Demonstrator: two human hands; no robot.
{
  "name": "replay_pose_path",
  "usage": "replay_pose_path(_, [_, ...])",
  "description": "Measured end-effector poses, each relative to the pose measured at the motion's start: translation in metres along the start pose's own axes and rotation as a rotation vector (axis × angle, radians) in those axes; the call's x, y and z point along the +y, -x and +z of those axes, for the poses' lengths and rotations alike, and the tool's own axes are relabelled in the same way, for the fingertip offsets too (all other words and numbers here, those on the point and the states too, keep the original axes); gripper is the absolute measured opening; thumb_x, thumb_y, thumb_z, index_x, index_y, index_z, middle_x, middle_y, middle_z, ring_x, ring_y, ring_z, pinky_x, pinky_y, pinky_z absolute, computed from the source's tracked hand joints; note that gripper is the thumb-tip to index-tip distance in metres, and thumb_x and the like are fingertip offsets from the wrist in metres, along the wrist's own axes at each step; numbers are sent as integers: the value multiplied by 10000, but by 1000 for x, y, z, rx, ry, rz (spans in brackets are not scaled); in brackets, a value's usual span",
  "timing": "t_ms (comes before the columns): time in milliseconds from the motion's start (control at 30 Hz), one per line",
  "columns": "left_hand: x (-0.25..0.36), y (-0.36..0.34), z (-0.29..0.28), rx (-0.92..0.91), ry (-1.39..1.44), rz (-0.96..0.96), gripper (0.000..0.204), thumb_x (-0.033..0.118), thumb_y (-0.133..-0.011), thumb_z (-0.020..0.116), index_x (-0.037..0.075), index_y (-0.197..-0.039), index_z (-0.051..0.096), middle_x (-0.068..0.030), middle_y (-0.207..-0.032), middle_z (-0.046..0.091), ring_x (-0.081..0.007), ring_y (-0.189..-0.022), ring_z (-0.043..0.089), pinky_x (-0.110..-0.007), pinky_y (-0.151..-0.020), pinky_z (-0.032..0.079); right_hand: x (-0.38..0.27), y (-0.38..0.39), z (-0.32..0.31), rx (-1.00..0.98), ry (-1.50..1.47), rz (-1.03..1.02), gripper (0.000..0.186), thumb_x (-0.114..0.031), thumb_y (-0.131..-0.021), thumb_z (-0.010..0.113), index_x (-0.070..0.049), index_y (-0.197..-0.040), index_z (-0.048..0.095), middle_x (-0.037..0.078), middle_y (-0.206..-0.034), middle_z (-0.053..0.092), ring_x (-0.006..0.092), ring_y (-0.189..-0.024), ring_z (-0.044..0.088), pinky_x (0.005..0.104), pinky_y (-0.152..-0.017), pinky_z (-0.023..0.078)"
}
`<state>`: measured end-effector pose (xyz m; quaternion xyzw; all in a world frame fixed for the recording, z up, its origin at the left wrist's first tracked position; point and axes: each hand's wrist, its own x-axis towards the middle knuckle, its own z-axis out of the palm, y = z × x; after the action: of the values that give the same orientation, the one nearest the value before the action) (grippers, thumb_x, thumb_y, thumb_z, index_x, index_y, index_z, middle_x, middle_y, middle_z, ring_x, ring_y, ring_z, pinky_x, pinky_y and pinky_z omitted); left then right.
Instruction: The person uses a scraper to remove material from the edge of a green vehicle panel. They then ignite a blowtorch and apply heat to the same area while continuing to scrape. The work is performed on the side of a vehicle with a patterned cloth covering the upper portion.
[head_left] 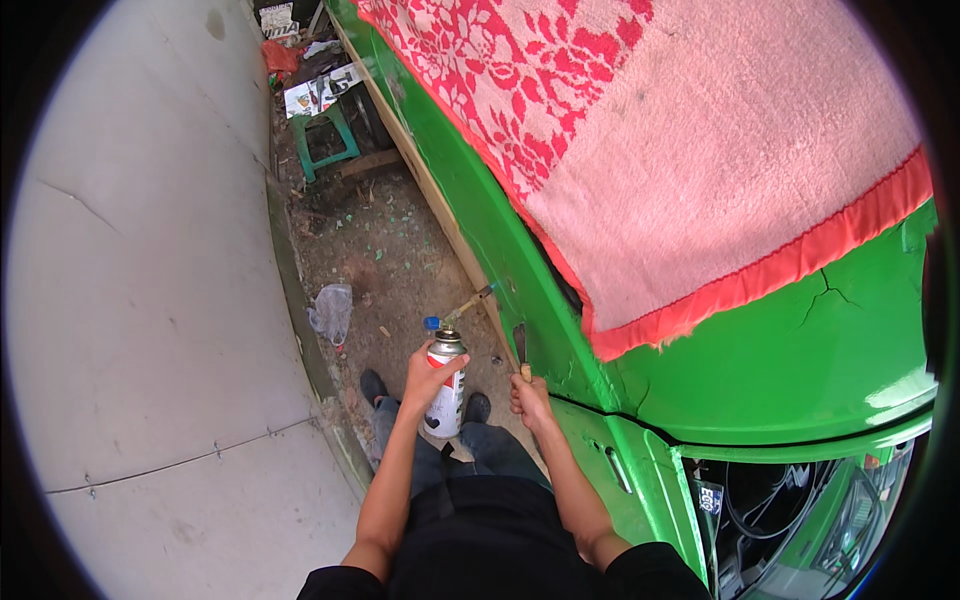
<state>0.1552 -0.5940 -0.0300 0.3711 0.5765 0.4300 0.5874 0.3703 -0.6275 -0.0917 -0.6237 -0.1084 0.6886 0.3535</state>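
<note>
My left hand [428, 378] is wrapped round a white and red gas canister [446, 400], held upright. A blow torch head [463, 308] with a blue knob is fitted on its top, and its brass nozzle points at the green vehicle's side panel [520, 290]. A faint bluish glow shows at the nozzle tip. In my right hand [530, 397] is a putty knife [521, 345], gripped by its light wooden handle. Its dark blade points away from me, close to the green panel; whether it touches I cannot tell.
A pink and red blanket [650, 180] covers much of the green roof. To the left rises a grey wall [150, 280], leaving a narrow dirt strip. A clear plastic bag [332, 312], a green stool [325, 140] and clutter lie along it. Cracks mark the green paint.
</note>
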Motion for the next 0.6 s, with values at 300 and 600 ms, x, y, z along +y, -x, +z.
replay_pose_path(300, [-12, -5, 1, 3, 19, -13, 507, 281, -737, 865, -26, -1057, 619, -75, -878, 698, -128, -749, 646, -283, -700, 520, -14, 2, 1, 11, 15, 7, 214, -140, -897, 607, -117, -755, 448, -40, -565, 391, 48, -408, 292, 248, -372, 208])
replay_pose_path(600, [-13, -10, 0, 5, -9, 5, 514, 301, -732, 862, -21, -1051, 619, -75, -875, 696, -127, -746, 642, -293, -699, 520, -7, -10, -3, -29, -9, 22, 227, -165, -910, 629, -128, -770, 454, -40, -574, 424, 49, -401, 329, 241, -364, 232])
